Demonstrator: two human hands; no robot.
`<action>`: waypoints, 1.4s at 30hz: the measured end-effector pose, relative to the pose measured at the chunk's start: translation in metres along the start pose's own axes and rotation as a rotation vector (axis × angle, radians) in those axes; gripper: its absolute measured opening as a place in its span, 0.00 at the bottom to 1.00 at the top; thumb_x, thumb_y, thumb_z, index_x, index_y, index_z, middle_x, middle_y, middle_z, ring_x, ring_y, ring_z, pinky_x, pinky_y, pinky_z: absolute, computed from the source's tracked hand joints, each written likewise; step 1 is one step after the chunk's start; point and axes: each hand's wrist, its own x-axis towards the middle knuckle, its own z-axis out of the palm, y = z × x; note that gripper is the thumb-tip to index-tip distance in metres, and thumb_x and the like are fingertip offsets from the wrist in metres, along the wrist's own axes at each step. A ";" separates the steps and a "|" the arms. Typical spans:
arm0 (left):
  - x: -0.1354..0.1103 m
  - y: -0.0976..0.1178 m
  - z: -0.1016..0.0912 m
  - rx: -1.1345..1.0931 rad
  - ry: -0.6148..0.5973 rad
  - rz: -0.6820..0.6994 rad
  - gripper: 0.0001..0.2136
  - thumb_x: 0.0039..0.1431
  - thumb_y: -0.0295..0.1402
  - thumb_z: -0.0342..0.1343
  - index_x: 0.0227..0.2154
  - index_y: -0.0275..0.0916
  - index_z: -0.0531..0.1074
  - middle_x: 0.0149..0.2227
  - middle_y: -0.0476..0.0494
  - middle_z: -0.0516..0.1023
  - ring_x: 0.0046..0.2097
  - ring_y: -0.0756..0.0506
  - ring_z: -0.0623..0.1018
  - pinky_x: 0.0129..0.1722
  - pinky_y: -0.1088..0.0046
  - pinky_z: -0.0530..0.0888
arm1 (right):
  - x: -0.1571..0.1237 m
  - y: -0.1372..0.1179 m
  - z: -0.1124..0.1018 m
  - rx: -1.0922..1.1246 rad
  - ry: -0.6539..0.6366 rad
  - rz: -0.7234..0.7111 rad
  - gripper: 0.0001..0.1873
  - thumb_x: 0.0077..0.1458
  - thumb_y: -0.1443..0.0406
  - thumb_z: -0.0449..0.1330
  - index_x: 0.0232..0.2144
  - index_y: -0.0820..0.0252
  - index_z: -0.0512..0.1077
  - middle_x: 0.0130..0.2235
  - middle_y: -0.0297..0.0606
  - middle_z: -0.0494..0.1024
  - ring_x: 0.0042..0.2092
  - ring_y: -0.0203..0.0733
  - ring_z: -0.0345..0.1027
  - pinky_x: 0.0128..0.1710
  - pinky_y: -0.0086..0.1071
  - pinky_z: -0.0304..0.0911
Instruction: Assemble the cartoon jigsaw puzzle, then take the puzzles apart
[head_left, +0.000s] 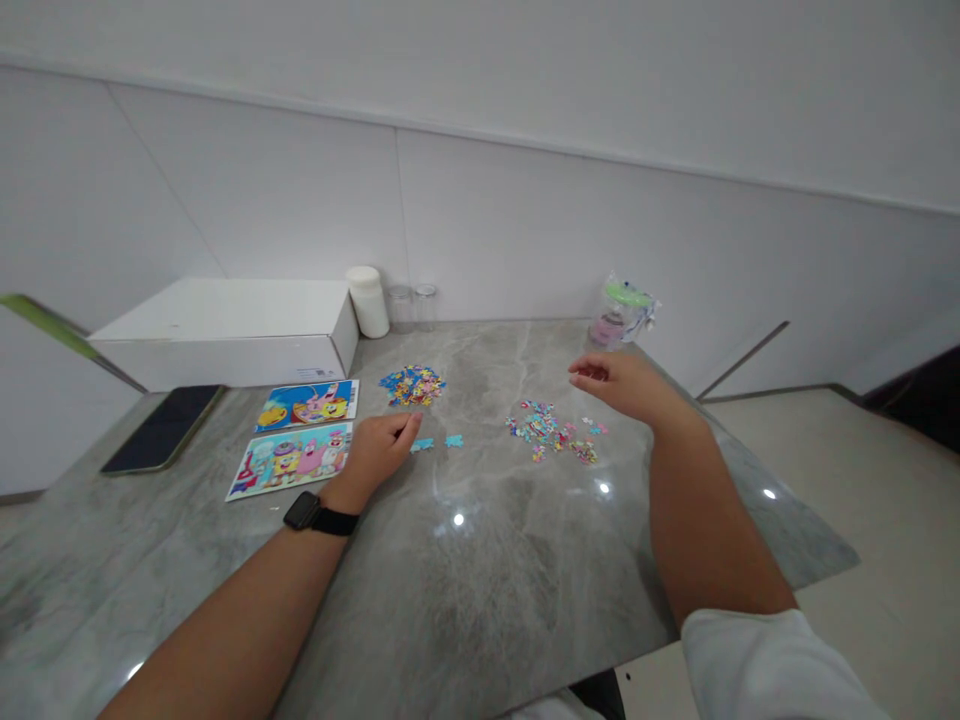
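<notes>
My left hand [379, 445], with a black watch on its wrist, rests on the grey marble table [465, 590], fingers curled, fingertips touching a small blue puzzle piece [422, 444]. Another blue piece [454, 440] lies just to its right. My right hand [619, 383] hovers above the table with fingers loosely bent and apart, holding nothing, over a scattered pile of puzzle pieces [551, 432]. A second, denser pile [412, 385] lies further back. Two cartoon picture cards [292, 458] [308, 404] lie left of my left hand.
A white box [225, 335] stands at the back left, a dark phone [163, 428] lies beside it. A white jar [368, 300], two clear jars [413, 306] and a green-lidded container [621, 312] stand against the wall. The table's right edge drops to the floor.
</notes>
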 end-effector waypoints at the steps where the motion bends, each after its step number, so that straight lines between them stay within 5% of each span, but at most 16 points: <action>1: 0.000 0.000 0.000 0.000 -0.001 -0.007 0.25 0.71 0.47 0.43 0.19 0.40 0.59 0.19 0.49 0.64 0.24 0.48 0.65 0.30 0.68 0.53 | 0.000 0.005 0.001 -0.028 -0.039 0.023 0.12 0.63 0.59 0.63 0.43 0.56 0.83 0.38 0.39 0.85 0.38 0.42 0.76 0.38 0.33 0.66; 13: 0.000 -0.001 0.002 0.012 -0.039 0.008 0.25 0.70 0.47 0.44 0.18 0.41 0.59 0.18 0.48 0.63 0.24 0.48 0.64 0.30 0.67 0.52 | 0.013 0.079 0.004 -0.173 -0.084 0.229 0.06 0.58 0.64 0.66 0.38 0.56 0.82 0.40 0.40 0.86 0.41 0.44 0.78 0.38 0.32 0.66; 19: 0.001 0.000 0.001 0.013 -0.080 0.020 0.24 0.70 0.47 0.45 0.18 0.41 0.60 0.19 0.48 0.65 0.25 0.47 0.66 0.30 0.68 0.54 | 0.023 0.098 0.021 -0.220 -0.238 0.290 0.07 0.55 0.66 0.68 0.38 0.58 0.83 0.42 0.40 0.86 0.41 0.43 0.79 0.37 0.29 0.65; 31: 0.001 -0.001 0.003 0.028 -0.090 0.011 0.25 0.69 0.48 0.45 0.18 0.41 0.59 0.19 0.48 0.64 0.25 0.47 0.64 0.30 0.68 0.54 | 0.035 0.097 0.065 -0.318 -0.589 0.302 0.07 0.49 0.65 0.71 0.33 0.57 0.85 0.38 0.41 0.87 0.40 0.43 0.78 0.38 0.29 0.67; 36: 0.001 0.000 0.003 0.028 -0.103 0.007 0.24 0.69 0.48 0.44 0.18 0.41 0.57 0.18 0.49 0.62 0.25 0.48 0.64 0.30 0.68 0.54 | 0.041 0.087 0.085 -0.323 -0.531 0.266 0.10 0.49 0.69 0.70 0.36 0.57 0.86 0.38 0.41 0.87 0.38 0.43 0.79 0.38 0.29 0.67; 42: 0.001 0.000 0.003 0.026 -0.110 -0.001 0.24 0.69 0.48 0.44 0.19 0.40 0.56 0.19 0.50 0.60 0.24 0.49 0.63 0.30 0.67 0.53 | 0.052 0.071 0.106 -0.292 -0.369 0.132 0.17 0.58 0.66 0.66 0.50 0.58 0.82 0.50 0.43 0.85 0.50 0.43 0.77 0.47 0.29 0.65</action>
